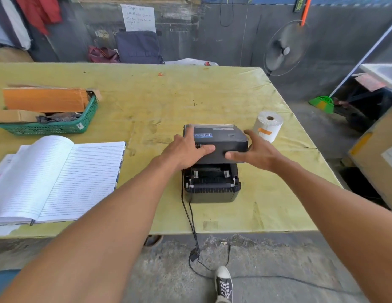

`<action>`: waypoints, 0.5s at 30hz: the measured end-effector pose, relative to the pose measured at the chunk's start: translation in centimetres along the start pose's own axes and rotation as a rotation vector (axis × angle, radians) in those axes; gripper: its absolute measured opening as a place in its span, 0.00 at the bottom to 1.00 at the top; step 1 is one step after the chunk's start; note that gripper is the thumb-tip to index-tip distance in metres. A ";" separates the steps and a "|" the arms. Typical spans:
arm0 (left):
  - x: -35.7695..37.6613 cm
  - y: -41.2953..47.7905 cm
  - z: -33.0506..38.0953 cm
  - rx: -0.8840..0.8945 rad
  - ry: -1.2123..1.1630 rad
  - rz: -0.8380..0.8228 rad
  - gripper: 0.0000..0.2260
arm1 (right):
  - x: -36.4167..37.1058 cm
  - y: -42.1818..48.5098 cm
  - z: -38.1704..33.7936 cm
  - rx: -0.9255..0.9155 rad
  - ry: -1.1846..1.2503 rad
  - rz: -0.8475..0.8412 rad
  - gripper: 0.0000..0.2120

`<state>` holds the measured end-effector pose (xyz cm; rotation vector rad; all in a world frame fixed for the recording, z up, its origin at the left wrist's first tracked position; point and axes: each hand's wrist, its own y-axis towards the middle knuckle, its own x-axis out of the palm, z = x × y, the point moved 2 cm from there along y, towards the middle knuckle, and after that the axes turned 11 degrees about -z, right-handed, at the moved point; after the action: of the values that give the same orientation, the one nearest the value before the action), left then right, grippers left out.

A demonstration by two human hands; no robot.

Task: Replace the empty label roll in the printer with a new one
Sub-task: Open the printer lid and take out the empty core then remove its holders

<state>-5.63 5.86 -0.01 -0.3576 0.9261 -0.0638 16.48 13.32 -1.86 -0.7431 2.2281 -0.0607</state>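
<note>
A black label printer (211,191) sits near the front edge of the yellow-green table (146,101). Its lid (225,138) is raised, and the open bay below shows black guides and rollers. My left hand (186,149) lies on the lid's left side with the fingers spread over its blue sticker. My right hand (254,153) holds the lid's right side, thumb on the front edge. A new white label roll (268,125) with an orange tape strip stands upright just right of the printer, behind my right hand.
An open lined notebook (57,178) lies at the front left. A green basket (57,125) with cardboard boxes stands behind it. Black cables (190,219) hang from the printer over the table edge to the floor. A fan (285,49) and a cardboard box (378,154) stand to the right.
</note>
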 end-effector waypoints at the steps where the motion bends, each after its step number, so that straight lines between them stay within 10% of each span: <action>1: -1.0 0.7 0.5 0.006 -0.061 0.052 0.43 | -0.8 0.6 -0.6 0.010 0.002 0.034 0.50; 15: -6.8 11.5 2.4 -0.112 -0.372 0.374 0.27 | -7.1 13.4 -7.2 0.077 -0.015 0.127 0.35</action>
<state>-8.99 18.67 2.78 -0.2821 0.6151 0.3881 8.70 26.85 4.28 -0.5570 2.2404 -0.0778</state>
